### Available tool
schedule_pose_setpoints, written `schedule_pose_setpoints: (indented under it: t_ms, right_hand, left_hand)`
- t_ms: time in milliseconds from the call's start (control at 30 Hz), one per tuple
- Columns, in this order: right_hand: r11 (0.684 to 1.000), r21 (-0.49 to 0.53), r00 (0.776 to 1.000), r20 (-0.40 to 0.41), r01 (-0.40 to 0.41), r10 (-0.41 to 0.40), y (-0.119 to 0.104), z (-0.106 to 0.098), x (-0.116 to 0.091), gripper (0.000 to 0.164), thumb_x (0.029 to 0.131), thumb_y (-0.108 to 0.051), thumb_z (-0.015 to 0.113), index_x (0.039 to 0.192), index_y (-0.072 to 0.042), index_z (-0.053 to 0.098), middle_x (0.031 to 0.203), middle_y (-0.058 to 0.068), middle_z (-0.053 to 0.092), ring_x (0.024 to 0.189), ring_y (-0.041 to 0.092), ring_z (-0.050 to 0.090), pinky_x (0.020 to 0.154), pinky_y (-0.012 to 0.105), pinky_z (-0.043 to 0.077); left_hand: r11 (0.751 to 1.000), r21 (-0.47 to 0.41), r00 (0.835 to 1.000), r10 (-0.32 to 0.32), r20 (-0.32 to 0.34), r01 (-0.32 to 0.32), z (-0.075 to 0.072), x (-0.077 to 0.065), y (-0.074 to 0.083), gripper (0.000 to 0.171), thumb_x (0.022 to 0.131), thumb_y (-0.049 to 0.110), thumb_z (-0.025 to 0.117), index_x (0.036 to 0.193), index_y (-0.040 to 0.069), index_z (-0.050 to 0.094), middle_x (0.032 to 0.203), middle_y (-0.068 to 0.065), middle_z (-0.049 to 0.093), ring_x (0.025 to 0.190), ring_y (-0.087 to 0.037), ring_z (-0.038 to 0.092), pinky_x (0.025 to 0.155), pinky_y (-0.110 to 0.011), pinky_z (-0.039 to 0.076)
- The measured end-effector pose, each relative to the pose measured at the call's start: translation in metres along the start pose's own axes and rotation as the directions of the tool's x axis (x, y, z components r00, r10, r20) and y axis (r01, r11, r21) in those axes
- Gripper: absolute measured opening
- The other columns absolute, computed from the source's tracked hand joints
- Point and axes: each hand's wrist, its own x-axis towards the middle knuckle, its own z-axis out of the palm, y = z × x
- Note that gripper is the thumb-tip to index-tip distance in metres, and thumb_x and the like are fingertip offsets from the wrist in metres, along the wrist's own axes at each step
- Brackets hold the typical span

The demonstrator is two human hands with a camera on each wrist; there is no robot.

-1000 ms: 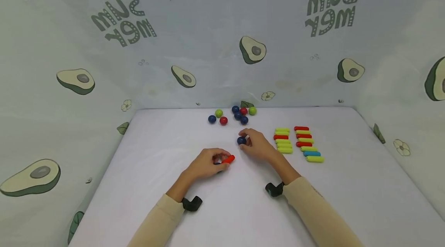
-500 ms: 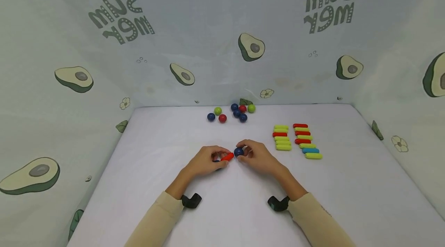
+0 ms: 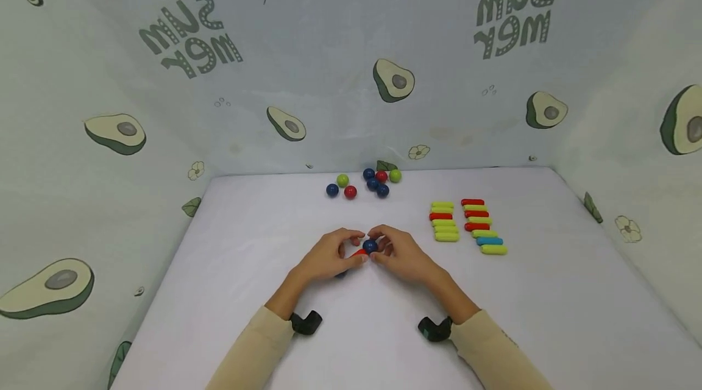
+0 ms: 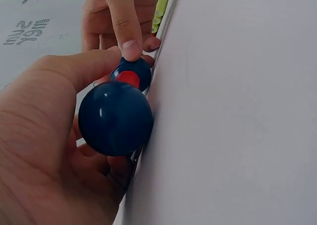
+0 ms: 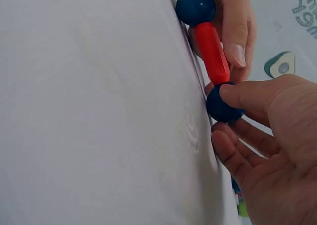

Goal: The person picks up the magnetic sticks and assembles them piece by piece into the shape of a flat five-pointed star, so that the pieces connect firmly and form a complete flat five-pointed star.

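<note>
Blue ball (image 3: 370,246) pinched in my right hand (image 3: 401,253), touching one end of red stick (image 5: 212,51). My left hand (image 3: 328,254) curls round the stick, second ball (image 5: 196,7) on its other end.

The head view looks forward and down across the counter (image 3: 247,225) from farther back. Both wrist views look closely from opposite sides, sharing the red rod (image 5: 212,51).

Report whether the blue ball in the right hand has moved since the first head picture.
Yes. Against the left row of sticks, the blue ball in the right hand has come toward the person and slightly left.
</note>
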Motion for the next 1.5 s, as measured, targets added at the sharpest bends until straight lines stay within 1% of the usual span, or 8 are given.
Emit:
schedule_pose_setpoints:
  t_ms: [133,367,567,867,1067,1233,1333,1500]
  right_hand:
    - [1.0,0.003,1.0,0.002,0.01,-0.01,0.002,-0.002,0.0,0.04,0.093,-0.011,0.076,0.13,-0.01,0.061,0.121,0.005,0.068,0.095,0.013,0.063,0.083,0.03,0.055]
    - [0.998,-0.037,0.999,-0.003,-0.047,0.047,0.007,-0.013,-0.009,0.038,0.095,-0.013,0.072,0.132,-0.013,0.061,0.118,0.001,0.067,0.1,0.013,0.063,0.091,0.032,0.056]
    - [0.977,-0.141,0.985,-0.082,-0.16,0.149,0.014,-0.036,-0.032,0.034,0.096,-0.017,0.073,0.129,-0.013,0.064,0.114,0.002,0.066,0.1,0.017,0.059,0.09,0.034,0.055]
    - [0.964,-0.209,0.971,-0.205,-0.165,0.122,0.041,-0.071,-0.061,0.031,0.094,-0.012,0.074,0.124,-0.008,0.066,0.113,0.006,0.067,0.097,0.021,0.06,0.082,0.025,0.054]
    - [0.939,-0.266,0.954,-0.263,-0.216,0.144,0.053,-0.088,-0.071,0.034,0.094,-0.01,0.073,0.127,-0.005,0.065,0.121,0.013,0.067,0.102,0.027,0.06,0.085,0.037,0.056]
    - [0.926,-0.291,0.954,-0.25,-0.239,0.167,0.059,-0.09,-0.072,0.035,0.095,-0.01,0.071,0.129,-0.003,0.065,0.125,0.017,0.064,0.108,0.032,0.06,0.093,0.052,0.056]
    - [0.92,-0.31,0.955,-0.246,-0.24,0.166,0.059,-0.089,-0.071,0.033,0.094,-0.008,0.071,0.127,-0.003,0.066,0.121,0.017,0.065,0.106,0.033,0.06,0.093,0.053,0.055]
    - [0.923,-0.326,0.964,-0.23,-0.205,0.133,0.057,-0.087,-0.068,0.026,0.091,-0.004,0.073,0.117,-0.005,0.073,0.114,0.015,0.067,0.104,0.032,0.059,0.092,0.053,0.055]
  left_hand:
    - [1.0,-0.007,1.0,0.017,-0.013,-0.018,0.003,0.006,0.002,0.047,0.097,0.04,0.071,0.139,0.018,0.065,0.122,0.002,0.07,0.065,-0.005,0.052,0.06,-0.022,0.046]
    - [1.0,0.014,1.0,0.005,-0.019,-0.005,0.004,0.007,0.0,0.038,0.098,0.035,0.07,0.132,0.02,0.069,0.115,0.005,0.07,0.066,-0.006,0.048,0.061,-0.022,0.041]
    - [0.999,0.025,0.999,-0.034,0.0,0.034,0.003,0.002,0.0,0.036,0.097,0.037,0.07,0.131,0.025,0.069,0.119,0.008,0.071,0.062,-0.006,0.046,0.057,-0.021,0.038]
    - [0.999,0.021,1.0,-0.026,0.012,0.025,0.003,-0.005,0.002,0.04,0.098,0.036,0.068,0.137,0.029,0.067,0.123,0.007,0.069,0.062,-0.007,0.045,0.057,-0.022,0.037]
    - [1.0,-0.008,0.999,-0.03,0.019,0.03,0.004,-0.003,0.002,0.037,0.099,0.035,0.068,0.135,0.031,0.068,0.112,0.008,0.068,0.059,-0.005,0.045,0.056,-0.022,0.036]
    - [0.999,-0.026,0.999,-0.042,0.023,0.042,0.002,-0.002,0.002,0.034,0.098,0.034,0.069,0.132,0.029,0.068,0.118,0.005,0.071,0.061,-0.006,0.049,0.056,-0.022,0.039]
    - [0.998,-0.039,0.998,-0.055,0.019,0.055,-0.001,-0.002,0.003,0.033,0.098,0.032,0.07,0.13,0.027,0.068,0.123,0.002,0.071,0.063,-0.007,0.054,0.056,-0.023,0.043]
    - [0.984,-0.137,0.993,-0.113,0.019,0.114,-0.003,-0.004,0.005,0.032,0.095,0.032,0.074,0.125,0.025,0.067,0.124,0.001,0.07,0.061,-0.008,0.057,0.061,-0.023,0.046]
